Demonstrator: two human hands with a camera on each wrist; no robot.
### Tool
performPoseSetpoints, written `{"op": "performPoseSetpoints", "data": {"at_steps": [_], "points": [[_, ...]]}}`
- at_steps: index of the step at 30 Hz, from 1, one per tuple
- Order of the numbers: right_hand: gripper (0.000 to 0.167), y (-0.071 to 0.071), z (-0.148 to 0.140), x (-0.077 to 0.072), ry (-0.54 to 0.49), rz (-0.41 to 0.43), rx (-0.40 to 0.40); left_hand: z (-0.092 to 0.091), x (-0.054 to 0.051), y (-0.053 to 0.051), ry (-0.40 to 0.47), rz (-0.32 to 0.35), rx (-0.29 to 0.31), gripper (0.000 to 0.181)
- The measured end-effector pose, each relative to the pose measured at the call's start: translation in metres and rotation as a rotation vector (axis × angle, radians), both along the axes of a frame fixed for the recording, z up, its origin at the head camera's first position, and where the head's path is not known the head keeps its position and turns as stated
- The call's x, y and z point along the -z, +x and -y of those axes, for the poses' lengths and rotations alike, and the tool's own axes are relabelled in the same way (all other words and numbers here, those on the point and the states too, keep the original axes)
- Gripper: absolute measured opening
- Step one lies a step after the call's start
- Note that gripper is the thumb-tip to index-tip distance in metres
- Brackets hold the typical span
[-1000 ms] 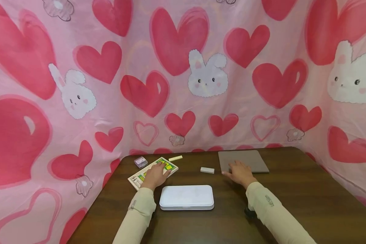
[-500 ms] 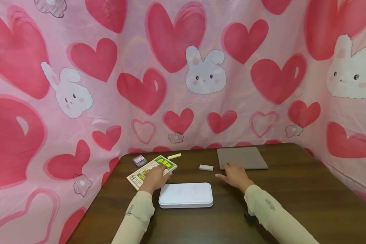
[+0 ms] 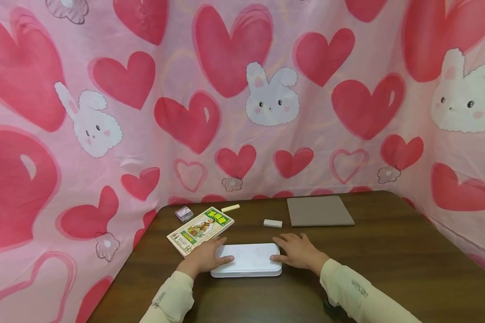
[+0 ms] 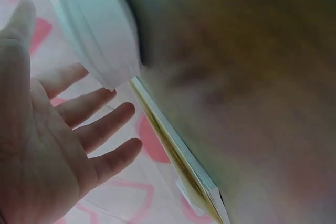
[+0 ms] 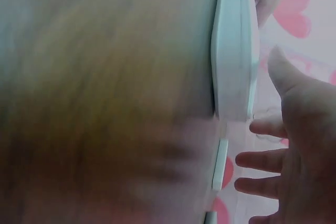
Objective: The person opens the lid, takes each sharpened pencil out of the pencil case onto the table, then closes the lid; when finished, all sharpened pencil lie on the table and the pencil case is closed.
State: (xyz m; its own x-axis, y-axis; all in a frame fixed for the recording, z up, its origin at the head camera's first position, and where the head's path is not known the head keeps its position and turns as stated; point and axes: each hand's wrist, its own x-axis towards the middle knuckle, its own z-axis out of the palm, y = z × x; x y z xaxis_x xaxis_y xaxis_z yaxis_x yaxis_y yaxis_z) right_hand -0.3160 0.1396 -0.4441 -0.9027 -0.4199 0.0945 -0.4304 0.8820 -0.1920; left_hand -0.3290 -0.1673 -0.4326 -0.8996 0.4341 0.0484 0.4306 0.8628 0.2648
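A white closed case [image 3: 248, 260] lies flat on the dark wooden table in the head view. My left hand [image 3: 205, 257] is at its left end, thumb over the lid, fingers spread. At the right end is my right hand [image 3: 298, 252], its thumb over the lid corner and fingers extended. In the left wrist view the left hand [image 4: 58, 129] has spread fingers beside the case [image 4: 100, 30]. The right wrist view has the right hand [image 5: 304, 145] with straight, parted fingers near the case [image 5: 233, 51]. Whether either hand touches it, I cannot tell.
A green and cream book [image 3: 202, 228] lies behind the left hand, a small purple box [image 3: 183, 214] and a pale yellow stick [image 3: 230, 208] near it. A small white block [image 3: 272, 223] sits behind the case. A flat grey rectangle [image 3: 320, 211] lies at the back right.
My left hand has moved off the book, toward me, to the case's left end. My right hand has left the grey rectangle's front edge and moved leftward to the case's right end.
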Motion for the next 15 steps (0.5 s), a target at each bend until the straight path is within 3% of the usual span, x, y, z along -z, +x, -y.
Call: {"op": "performPoseSetpoints", "data": {"at_steps": [3,8,15], "points": [[0.081,0.003,0.004,0.0,0.023,0.035,-0.04,0.004,0.003,0.004,-0.042,0.012,0.023,0.088],[0.095,0.007,0.006,-0.001,0.051,0.053,-0.088,0.012,0.005,0.007,-0.093,-0.028,0.081,0.098],[0.085,0.008,0.007,-0.005,0.071,-0.015,-0.215,0.014,0.003,0.007,-0.107,-0.017,0.113,0.099]]}}
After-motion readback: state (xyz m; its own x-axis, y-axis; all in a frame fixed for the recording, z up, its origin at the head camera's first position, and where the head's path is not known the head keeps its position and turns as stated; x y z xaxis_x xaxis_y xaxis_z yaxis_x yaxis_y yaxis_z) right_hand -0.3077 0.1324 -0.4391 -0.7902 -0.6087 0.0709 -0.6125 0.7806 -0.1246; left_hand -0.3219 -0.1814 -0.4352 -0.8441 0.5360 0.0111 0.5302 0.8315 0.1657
